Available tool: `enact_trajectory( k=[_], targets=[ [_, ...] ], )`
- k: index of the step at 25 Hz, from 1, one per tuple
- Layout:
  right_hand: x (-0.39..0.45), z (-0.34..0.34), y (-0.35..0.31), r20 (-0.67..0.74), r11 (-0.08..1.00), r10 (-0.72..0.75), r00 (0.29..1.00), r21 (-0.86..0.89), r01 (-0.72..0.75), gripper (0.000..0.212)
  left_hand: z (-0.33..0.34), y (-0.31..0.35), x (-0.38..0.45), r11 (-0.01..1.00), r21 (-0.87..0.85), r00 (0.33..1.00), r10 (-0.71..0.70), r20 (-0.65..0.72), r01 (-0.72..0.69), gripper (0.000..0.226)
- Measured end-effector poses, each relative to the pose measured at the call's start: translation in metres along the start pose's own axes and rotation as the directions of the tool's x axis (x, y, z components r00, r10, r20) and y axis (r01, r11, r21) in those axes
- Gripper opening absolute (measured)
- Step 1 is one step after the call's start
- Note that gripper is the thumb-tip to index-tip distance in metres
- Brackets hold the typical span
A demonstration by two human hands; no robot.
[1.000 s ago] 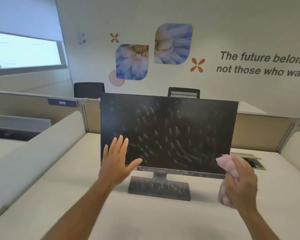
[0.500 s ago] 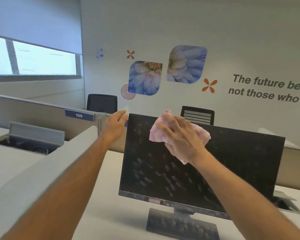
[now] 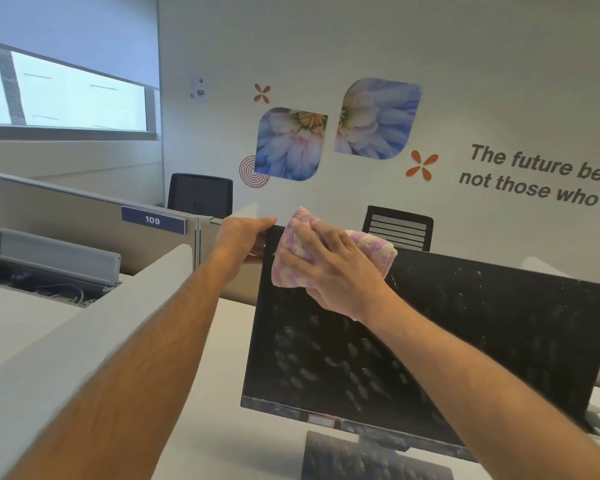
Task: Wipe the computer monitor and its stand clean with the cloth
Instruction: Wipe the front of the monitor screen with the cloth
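A black computer monitor stands on the white desk, its dark screen covered in pale smudges. Its dusty stand shows at the bottom edge. My left hand grips the monitor's top left corner, fingers curled over the edge. My right hand presses a pink and white cloth flat against the screen's upper left area, right beside the left hand. Part of the cloth bunches out past my fingers along the top edge.
The white desk is bounded by grey partition panels, one labelled 109. An open cable tray lies at left. Two dark office chairs stand behind the partition, before a wall with flower pictures.
My left hand went from open in front of the screen to gripping its top left corner. My right hand carried the cloth up from the lower right onto the screen's upper left.
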State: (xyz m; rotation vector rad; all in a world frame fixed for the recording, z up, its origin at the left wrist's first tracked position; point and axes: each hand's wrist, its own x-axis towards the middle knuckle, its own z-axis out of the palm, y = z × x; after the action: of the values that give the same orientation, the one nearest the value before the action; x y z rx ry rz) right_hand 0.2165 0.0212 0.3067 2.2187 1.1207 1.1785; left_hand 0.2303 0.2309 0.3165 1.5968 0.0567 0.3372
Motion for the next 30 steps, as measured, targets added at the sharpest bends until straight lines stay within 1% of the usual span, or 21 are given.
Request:
enact_trajectory(
  k=[3, 7, 8, 11, 12, 13, 15, 16, 17, 18, 20, 21, 22, 23, 24, 25, 26, 27, 28, 29, 30],
  targets=[
    [-0.003, -0.004, 0.012, 0.011, 0.994, -0.102, 0.995, -0.029, 0.103, 0.051, 0.001, 0.002, 0.001, 1.0, -0.004, 1.0, -0.004, 0.026, 0.004, 0.03],
    [0.01, -0.009, 0.016, -0.053, 1.0, 0.008, 0.999, -0.016, -0.009, 0.05, 0.001, 0.008, -0.001, 1.0, -0.016, 0.999, -0.005, 0.043, 0.006, 0.029],
    [0.012, -0.006, 0.01, -0.047, 1.0, -0.017, 0.999, -0.019, 0.016, 0.049, 0.0, 0.008, -0.002, 1.0, -0.011, 0.999, -0.006, 0.052, 0.006, 0.029],
    [0.004, 0.005, -0.009, 0.047, 0.955, -0.288, 0.957, -0.061, 0.29, 0.053, -0.003, 0.006, -0.001, 1.0, -0.015, 0.997, -0.021, 0.068, 0.022, 0.029],
    [0.002, 0.005, -0.008, 0.051, 0.939, -0.334, 0.941, -0.071, 0.337, 0.054, -0.003, 0.006, 0.0, 0.999, -0.018, 0.998, -0.025, 0.062, 0.026, 0.03],
    [0.003, 0.004, -0.004, 0.031, 0.945, -0.318, 0.948, -0.076, 0.319, 0.053, -0.002, 0.006, 0.0, 1.0, -0.019, 0.998, -0.021, 0.06, 0.022, 0.031],
    [0.009, 0.001, 0.003, -0.049, 0.995, -0.1, 0.994, -0.016, 0.1, 0.048, 0.001, 0.008, 0.0, 1.0, -0.02, 0.998, -0.003, 0.066, 0.004, 0.03],
    [0.013, -0.001, 0.003, -0.08, 1.0, -0.002, 0.997, 0.018, 0.003, 0.046, 0.001, 0.008, -0.001, 1.0, -0.018, 0.998, 0.0, 0.069, 0.001, 0.03],
    [0.016, 0.001, 0.001, -0.081, 1.0, 0.004, 0.997, 0.017, -0.002, 0.046, 0.001, 0.007, 0.0, 1.0, -0.021, 0.997, -0.002, 0.072, 0.003, 0.029],
    [0.017, 0.005, -0.004, -0.047, 0.996, -0.087, 0.995, -0.021, 0.086, 0.048, 0.0, 0.007, -0.001, 1.0, -0.028, 0.997, -0.009, 0.072, 0.011, 0.028],
    [0.01, 0.006, -0.013, 0.062, 0.929, -0.359, 0.931, -0.077, 0.363, 0.054, -0.001, 0.006, -0.001, 0.998, -0.048, 0.998, -0.027, 0.06, 0.03, 0.028],
    [0.009, 0.005, -0.009, 0.061, 0.916, -0.391, 0.919, -0.077, 0.395, 0.056, -0.001, 0.006, -0.001, 0.998, -0.054, 0.998, -0.029, 0.053, 0.032, 0.028],
    [0.01, 0.004, -0.002, 0.04, 0.944, -0.322, 0.946, -0.065, 0.324, 0.055, 0.0, 0.006, -0.002, 0.998, -0.05, 0.999, -0.024, 0.049, 0.026, 0.028],
    [0.01, 0.002, 0.002, -0.018, 0.988, -0.154, 0.988, -0.017, 0.154, 0.053, 0.002, 0.007, -0.002, 0.999, -0.038, 0.999, -0.015, 0.044, 0.017, 0.028],
    [0.01, -0.001, 0.006, -0.063, 0.999, 0.02, 0.998, 0.045, -0.017, 0.051, 0.003, 0.008, -0.002, 1.0, -0.025, 0.999, -0.011, 0.034, 0.012, 0.029],
    [0.009, -0.001, 0.005, -0.08, 0.996, 0.077, 0.994, 0.051, -0.073, 0.049, 0.003, 0.008, -0.001, 1.0, -0.018, 1.0, -0.015, 0.024, 0.016, 0.03],
    [0.006, 0.002, 0.001, -0.049, 1.0, -0.007, 0.999, 0.004, 0.008, 0.049, 0.002, 0.009, -0.001, 0.999, -0.019, 0.999, -0.026, 0.02, 0.026, 0.03],
    [0.0, 0.003, -0.004, 0.015, 0.982, -0.185, 0.983, -0.037, 0.185, 0.05, 0.001, 0.008, 0.0, 0.999, -0.019, 0.999, -0.034, 0.02, 0.034, 0.031],
    [-0.006, 0.003, -0.006, 0.062, 0.935, -0.344, 0.937, -0.071, 0.348, 0.051, 0.001, 0.007, 0.0, 0.999, -0.016, 0.999, -0.039, 0.019, 0.04, 0.031],
    [-0.009, 0.002, -0.002, 0.058, 0.915, -0.394, 0.917, -0.074, 0.398, 0.052, 0.001, 0.007, 0.0, 0.999, -0.014, 0.999, -0.041, 0.017, 0.041, 0.03],
    [-0.01, 0.003, 0.005, 0.042, 0.944, -0.322, 0.946, -0.064, 0.324, 0.052, 0.003, 0.007, -0.001, 0.999, -0.017, 0.999, -0.04, 0.011, 0.04, 0.03]
  ],
)
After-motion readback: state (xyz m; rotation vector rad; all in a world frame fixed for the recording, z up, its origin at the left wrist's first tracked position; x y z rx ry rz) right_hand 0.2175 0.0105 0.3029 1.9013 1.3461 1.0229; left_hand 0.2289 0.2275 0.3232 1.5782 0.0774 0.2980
